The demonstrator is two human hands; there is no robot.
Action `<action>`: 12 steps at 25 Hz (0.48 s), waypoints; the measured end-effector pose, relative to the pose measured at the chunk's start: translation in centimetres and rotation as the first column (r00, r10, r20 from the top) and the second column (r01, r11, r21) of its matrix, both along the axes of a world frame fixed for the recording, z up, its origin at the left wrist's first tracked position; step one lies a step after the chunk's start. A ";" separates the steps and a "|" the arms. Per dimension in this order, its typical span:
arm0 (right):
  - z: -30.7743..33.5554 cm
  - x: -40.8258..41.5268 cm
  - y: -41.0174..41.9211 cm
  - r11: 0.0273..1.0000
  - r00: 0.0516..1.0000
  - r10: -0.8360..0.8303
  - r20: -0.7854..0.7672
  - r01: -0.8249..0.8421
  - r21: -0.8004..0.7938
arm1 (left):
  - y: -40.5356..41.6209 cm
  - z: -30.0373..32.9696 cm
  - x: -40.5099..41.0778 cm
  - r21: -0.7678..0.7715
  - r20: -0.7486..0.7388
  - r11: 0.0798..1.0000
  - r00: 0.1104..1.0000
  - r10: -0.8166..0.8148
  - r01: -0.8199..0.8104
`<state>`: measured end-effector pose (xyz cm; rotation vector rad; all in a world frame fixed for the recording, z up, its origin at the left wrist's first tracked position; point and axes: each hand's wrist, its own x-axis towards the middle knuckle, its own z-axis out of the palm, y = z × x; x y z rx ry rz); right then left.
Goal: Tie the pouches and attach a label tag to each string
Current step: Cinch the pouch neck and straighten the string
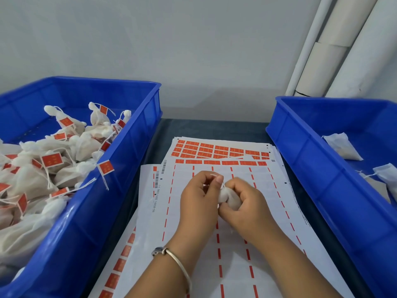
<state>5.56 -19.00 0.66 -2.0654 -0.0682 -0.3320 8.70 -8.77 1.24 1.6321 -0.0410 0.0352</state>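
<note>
Evidently you clasped the small white fabric pouch (228,196) in your right hand (242,203) over the near label sheets (236,244), steadying it while your left hand (199,194) pinched its thin white string (214,175) taut for tying; tagged pouches filled the left blue plastic bin (133,134).

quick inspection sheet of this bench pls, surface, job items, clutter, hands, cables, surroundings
surface: dark table, mostly covered by label sheets, many orange labels already peeled off.
job's things: white pouch in hand; left bin heaped with tagged pouches; right bin holds a few untagged pouches.
clutter: nothing seen.
grippers: right hand grips the pouch; left hand pinches its string.
cables: nothing seen.
surroundings: plain wall, white pipes at back right.
</note>
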 end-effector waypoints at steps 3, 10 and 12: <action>0.0 0.2 -0.4 0.997 0.998 -0.060 0.013 0.060 0.054 | 0.0 -0.2 0.2 -0.084 -0.097 0.996 0.995 -0.002 -0.007; -0.1 0.5 -0.4 0.996 0.990 -0.089 0.112 0.088 0.013 | 0.5 -0.2 0.7 -0.319 -0.332 0.947 0.932 -0.147 0.036; -0.2 0.6 -0.5 0.996 0.993 -0.091 0.079 0.091 -0.005 | 0.5 -0.1 0.7 -0.343 -0.350 0.939 0.924 -0.154 0.027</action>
